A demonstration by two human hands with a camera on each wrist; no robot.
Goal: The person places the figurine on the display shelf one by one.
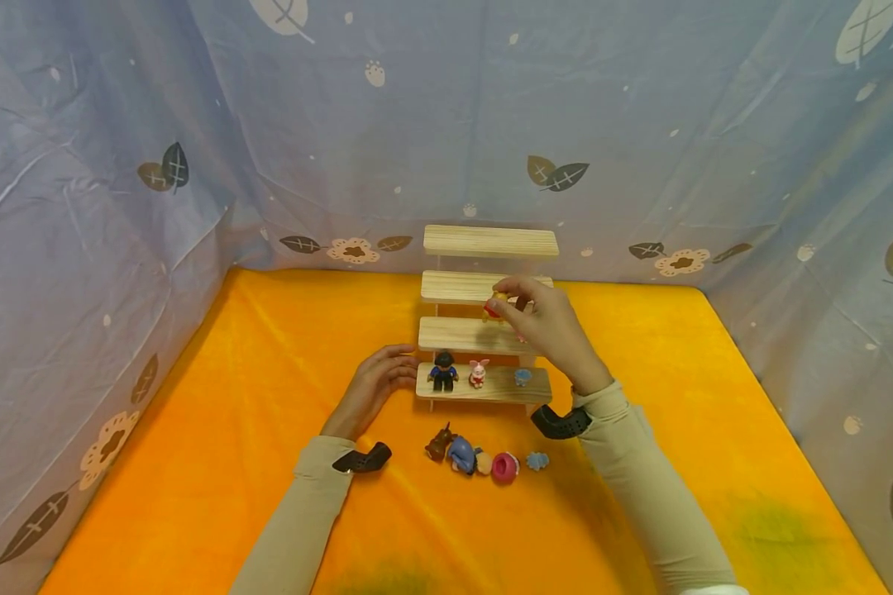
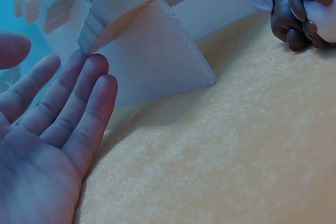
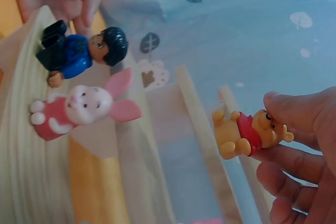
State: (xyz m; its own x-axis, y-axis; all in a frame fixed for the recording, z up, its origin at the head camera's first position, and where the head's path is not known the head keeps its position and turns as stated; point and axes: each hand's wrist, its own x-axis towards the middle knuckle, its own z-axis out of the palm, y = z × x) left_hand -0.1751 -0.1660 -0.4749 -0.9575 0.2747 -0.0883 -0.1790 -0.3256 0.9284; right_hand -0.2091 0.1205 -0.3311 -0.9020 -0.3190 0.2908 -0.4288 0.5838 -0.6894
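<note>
My right hand pinches a small yellow bear figurine in a red shirt between thumb and fingers, above the steps of a wooden tiered display stand. Against the left end of the lowest step rest the extended fingertips of my left hand, which holds nothing. On that step stand a black-haired toy figure in blue, a pink piglet figurine and a small light-blue piece. A pink item on the step above is mostly hidden by my right hand.
In front of the stand, on the orange cloth, lie a brown figurine, a blue figurine, a pink piece and a pale-blue piece. A leaf-patterned curtain hangs behind the stand.
</note>
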